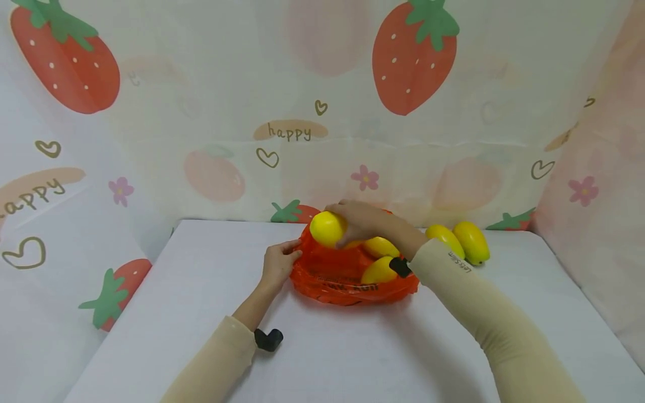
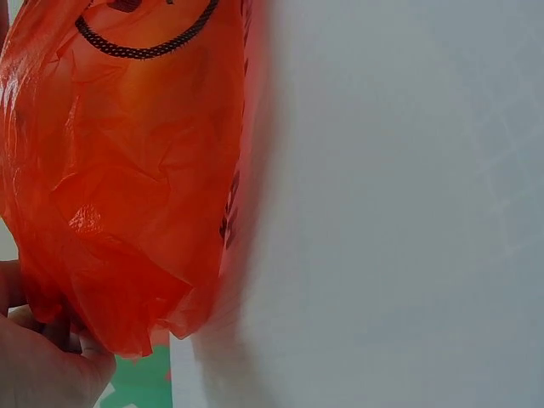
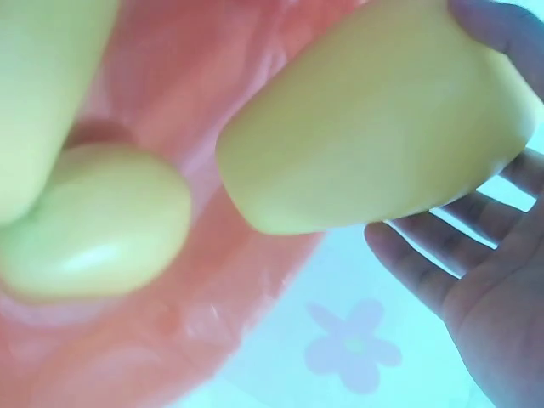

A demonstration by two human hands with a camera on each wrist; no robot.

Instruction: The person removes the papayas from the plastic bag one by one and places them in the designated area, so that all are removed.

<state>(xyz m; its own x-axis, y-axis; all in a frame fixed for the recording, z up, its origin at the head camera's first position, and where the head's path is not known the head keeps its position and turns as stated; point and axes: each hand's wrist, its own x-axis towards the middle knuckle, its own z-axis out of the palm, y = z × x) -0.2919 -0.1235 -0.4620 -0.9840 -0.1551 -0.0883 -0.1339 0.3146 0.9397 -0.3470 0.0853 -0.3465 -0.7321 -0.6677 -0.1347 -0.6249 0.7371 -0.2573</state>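
A red plastic bag point(image 1: 332, 291) with dark print lies with its mouth spread on the white table. At its left edge my left hand point(image 1: 279, 266) pinches the thin plastic; the left wrist view shows that hand point(image 2: 51, 370) at the gathered rim. Over the bag's opening, my right hand point(image 1: 365, 219) grips a yellow mango point(image 1: 326, 228). In the right wrist view the fingers point(image 3: 416, 255) and thumb go round this mango point(image 3: 365, 127). Inside the bag lie a mango point(image 1: 379, 271) and another mango point(image 1: 381, 247), partly covered by the right arm.
To the right of the bag, two more mangoes, a nearer mango point(image 1: 443, 238) and a farther-right mango point(image 1: 471, 242), lie near the back of the white table point(image 1: 327, 352). Behind stands a cloth backdrop point(image 1: 221, 101) with strawberry prints, and side cloths flank the table.
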